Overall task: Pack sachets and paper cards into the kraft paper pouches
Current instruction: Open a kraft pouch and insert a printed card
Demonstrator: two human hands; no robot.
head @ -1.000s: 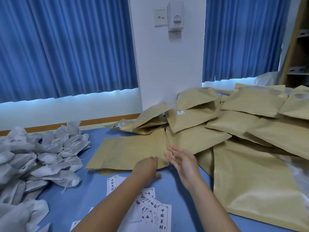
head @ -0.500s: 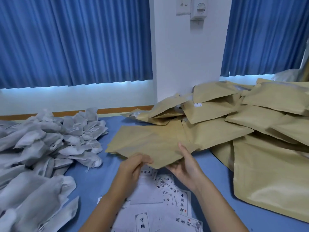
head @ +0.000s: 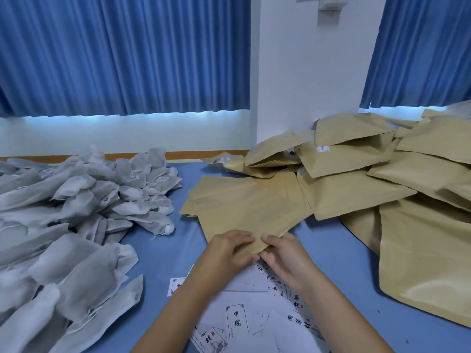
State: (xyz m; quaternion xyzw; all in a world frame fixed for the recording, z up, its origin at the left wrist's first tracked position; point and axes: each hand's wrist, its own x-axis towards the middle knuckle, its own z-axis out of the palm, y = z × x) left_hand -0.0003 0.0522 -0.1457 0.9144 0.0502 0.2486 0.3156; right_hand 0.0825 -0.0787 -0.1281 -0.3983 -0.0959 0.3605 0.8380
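An empty kraft pouch lies in front of me, lifted off a flat stack of like pouches. My left hand and my right hand both pinch its near corner, fingers curled over the edge. Below my wrists, white paper cards with black characters lie scattered on the blue table. Grey-white sachets are heaped at the left.
A big pile of kraft pouches fills the right side, with a large one at the near right. A white pillar and blue curtains stand behind the blue table.
Both hands drew a pouch off the flat stack toward me and closed together on its near corner. The view shifted left and down, showing more sachets and cards.
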